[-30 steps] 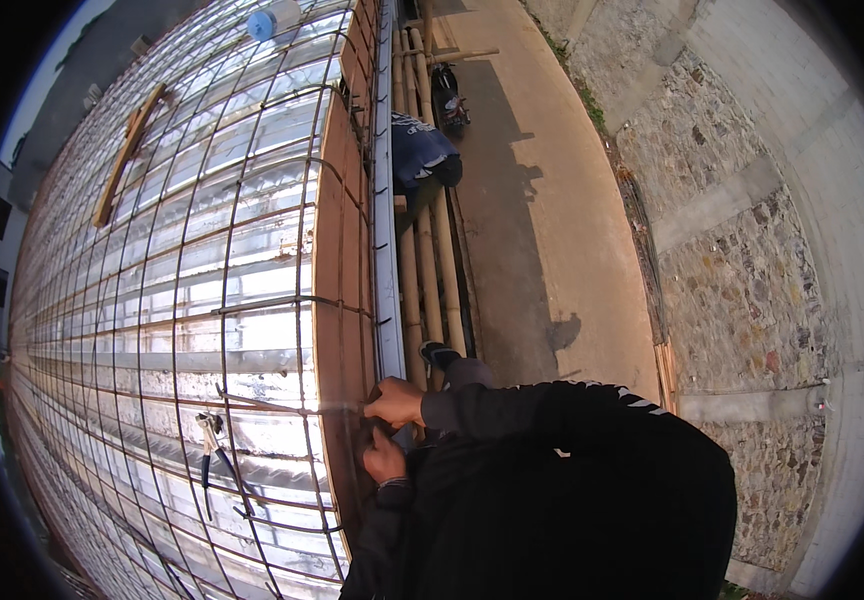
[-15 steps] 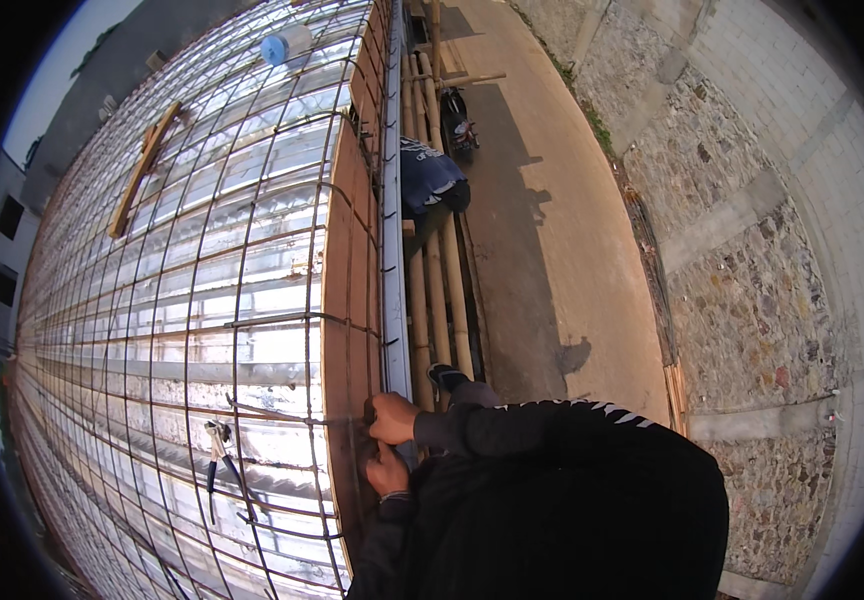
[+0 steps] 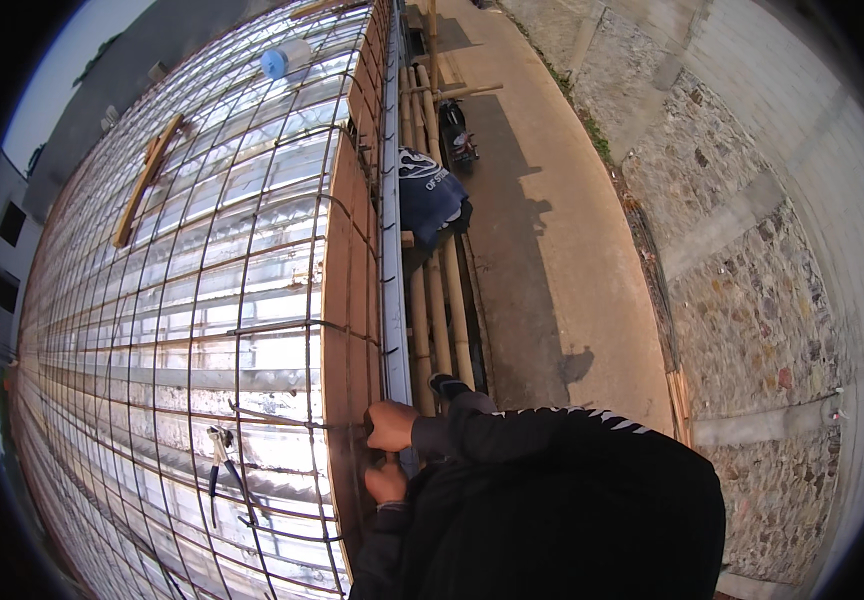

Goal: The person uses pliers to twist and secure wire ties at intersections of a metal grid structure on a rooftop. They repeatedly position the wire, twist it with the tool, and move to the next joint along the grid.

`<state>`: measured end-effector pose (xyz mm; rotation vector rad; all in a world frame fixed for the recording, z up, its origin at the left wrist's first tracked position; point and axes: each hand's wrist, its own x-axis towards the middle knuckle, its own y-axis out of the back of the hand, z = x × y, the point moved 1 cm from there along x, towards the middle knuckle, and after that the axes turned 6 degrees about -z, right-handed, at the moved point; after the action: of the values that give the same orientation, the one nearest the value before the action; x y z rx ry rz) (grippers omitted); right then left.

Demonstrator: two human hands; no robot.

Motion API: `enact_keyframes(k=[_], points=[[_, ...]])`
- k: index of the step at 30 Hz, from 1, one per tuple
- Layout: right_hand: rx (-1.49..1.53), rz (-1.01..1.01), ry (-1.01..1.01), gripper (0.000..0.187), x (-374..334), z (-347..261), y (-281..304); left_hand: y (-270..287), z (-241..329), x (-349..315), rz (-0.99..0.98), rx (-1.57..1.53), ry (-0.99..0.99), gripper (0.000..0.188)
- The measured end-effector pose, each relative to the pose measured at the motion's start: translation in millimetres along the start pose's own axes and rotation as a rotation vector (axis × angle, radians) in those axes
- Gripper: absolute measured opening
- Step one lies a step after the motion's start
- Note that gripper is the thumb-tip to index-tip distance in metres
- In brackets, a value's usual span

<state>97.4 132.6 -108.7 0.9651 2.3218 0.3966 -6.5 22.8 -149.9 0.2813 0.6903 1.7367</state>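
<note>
Container (image 3: 284, 60) with blue end on mesh (image 3: 238, 330), contents unclear, and curled hands (image 3: 390, 427) (grip impossible to tell) by brown board (image 3: 336, 350).

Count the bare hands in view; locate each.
2: the dark-sleeved right hand and, lower in frame, the left hand, both beside the brown wooden board. Hands of the blue-shirted person are hidden.
</note>
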Motion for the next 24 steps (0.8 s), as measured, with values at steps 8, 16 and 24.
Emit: enact_keyframes(k=[8, 16, 24], points=[[0.113, 0.037, -0.117, 0.027, 4, 4, -4, 0, -15, 0, -0.029, -0.060, -0.018, 0.031], [0.052, -0.198, -0.066, 0.031, 35, 35, -3, 12, -33, 11, -0.258, 0.425, 0.087, 0.025], [-0.093, 0.102, 0.001, 0.023, 24, 56, -19, 11, -37, 4, -0.231, 0.197, 0.262, 0.025]])
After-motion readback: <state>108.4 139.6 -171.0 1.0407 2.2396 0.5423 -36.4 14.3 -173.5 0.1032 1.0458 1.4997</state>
